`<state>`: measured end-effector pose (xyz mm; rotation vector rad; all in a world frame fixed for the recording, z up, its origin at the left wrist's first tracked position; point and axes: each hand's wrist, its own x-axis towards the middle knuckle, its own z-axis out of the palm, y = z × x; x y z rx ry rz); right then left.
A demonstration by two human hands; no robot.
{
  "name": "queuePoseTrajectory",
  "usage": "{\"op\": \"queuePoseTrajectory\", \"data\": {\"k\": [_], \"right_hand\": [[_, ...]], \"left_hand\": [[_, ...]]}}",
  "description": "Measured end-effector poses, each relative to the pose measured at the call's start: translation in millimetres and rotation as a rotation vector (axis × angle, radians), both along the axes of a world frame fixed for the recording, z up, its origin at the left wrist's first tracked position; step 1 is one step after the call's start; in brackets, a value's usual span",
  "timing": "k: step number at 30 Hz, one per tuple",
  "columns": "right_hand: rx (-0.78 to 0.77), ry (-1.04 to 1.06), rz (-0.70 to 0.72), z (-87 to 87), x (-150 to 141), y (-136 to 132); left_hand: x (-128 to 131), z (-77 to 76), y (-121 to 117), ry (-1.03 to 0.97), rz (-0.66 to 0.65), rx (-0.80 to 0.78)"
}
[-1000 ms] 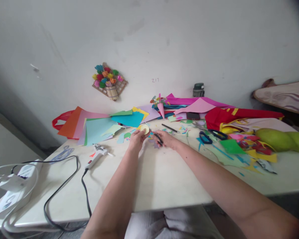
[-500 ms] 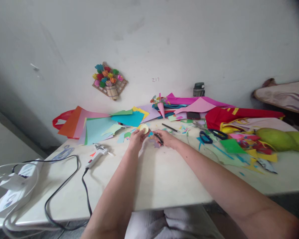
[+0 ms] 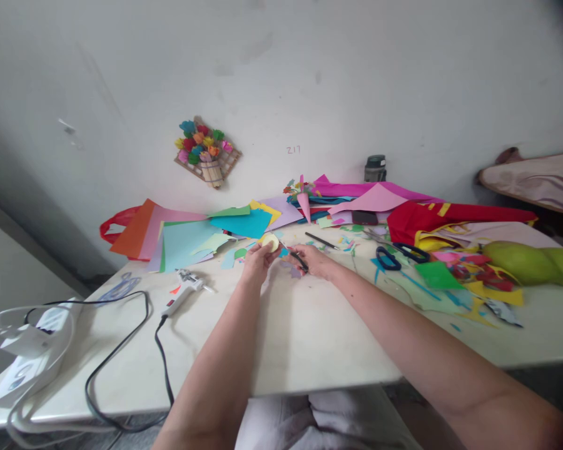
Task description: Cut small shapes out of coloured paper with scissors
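Note:
Over the middle of the table, my left hand (image 3: 259, 259) pinches a small pale yellow piece of paper (image 3: 271, 242). My right hand (image 3: 313, 259) is closed round the black handles of a pair of scissors (image 3: 300, 260). The blades point left toward the yellow paper; whether they touch its edge is too small to tell. Behind both hands lie small paper scraps (image 3: 240, 254) and a black pen (image 3: 321, 240). A purple scrap (image 3: 291, 270) rests on the table just below the scissors.
A white glue gun (image 3: 182, 297) with a black cord lies left, near a white power strip (image 3: 37, 350). Coloured paper sheets (image 3: 187, 240) spread along the wall. Dark-handled scissors (image 3: 388, 258), paper scraps and green fruit (image 3: 520, 262) are on the right. A pink paper cone (image 3: 303, 206) stands behind.
Hardly anything differs. Both hands stay in place with the yellow paper and the scissors; the paper appears turned very slightly.

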<state>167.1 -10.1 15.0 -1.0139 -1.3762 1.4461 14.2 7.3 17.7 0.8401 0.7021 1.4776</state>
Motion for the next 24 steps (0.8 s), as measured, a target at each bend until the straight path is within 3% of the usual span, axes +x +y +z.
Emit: {"op": "queuePoseTrajectory", "data": {"k": [6, 14, 24], "right_hand": [[-0.035, -0.005, 0.008, 0.0, -0.9, 0.7], [0.038, -0.024, 0.05, -3.6, 1.5, -0.6], [0.044, -0.145, 0.048, 20.8, 0.5, -24.4]], "left_hand": [[-1.8, -1.0, -0.2, 0.024, -0.003, 0.003], [-2.6, -2.2, 2.0, 0.045, 0.003, -0.013], [-0.3, -0.4, 0.4, 0.059, -0.023, -0.01]]}}
